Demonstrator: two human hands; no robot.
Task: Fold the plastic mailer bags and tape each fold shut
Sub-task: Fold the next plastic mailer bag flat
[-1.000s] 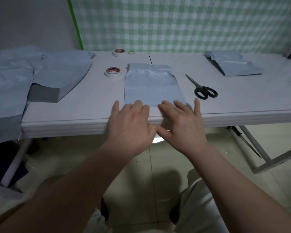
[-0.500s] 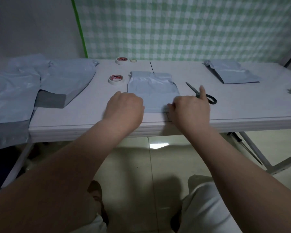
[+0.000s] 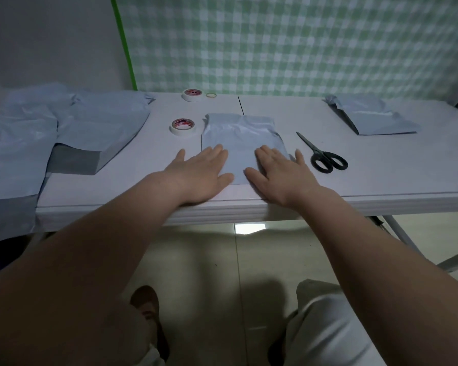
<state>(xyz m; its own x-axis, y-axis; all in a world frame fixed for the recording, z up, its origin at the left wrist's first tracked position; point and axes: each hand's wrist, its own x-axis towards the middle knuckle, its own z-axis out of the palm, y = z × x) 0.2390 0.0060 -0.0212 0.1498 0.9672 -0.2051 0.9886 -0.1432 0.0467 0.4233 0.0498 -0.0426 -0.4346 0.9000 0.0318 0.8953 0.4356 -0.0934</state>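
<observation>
A folded pale blue mailer bag (image 3: 239,136) lies near the front edge of the white table (image 3: 381,175). My left hand (image 3: 200,175) lies flat with straight fingers on the bag's near left part. My right hand (image 3: 278,173) presses flat on its near right part. A roll of white tape (image 3: 183,127) sits just left of the bag. Black scissors (image 3: 321,154) lie to the right of my right hand.
A pile of unfolded blue mailer bags (image 3: 64,133) covers the table's left end and hangs over its edge. A second tape roll (image 3: 192,95) and a rubber band (image 3: 211,95) sit at the back. A folded bag (image 3: 373,118) lies at the back right.
Both hands had curled at the bag's near edge half a second ago; now they lie flat on the folded bag, which reaches less far toward the table's front edge.
</observation>
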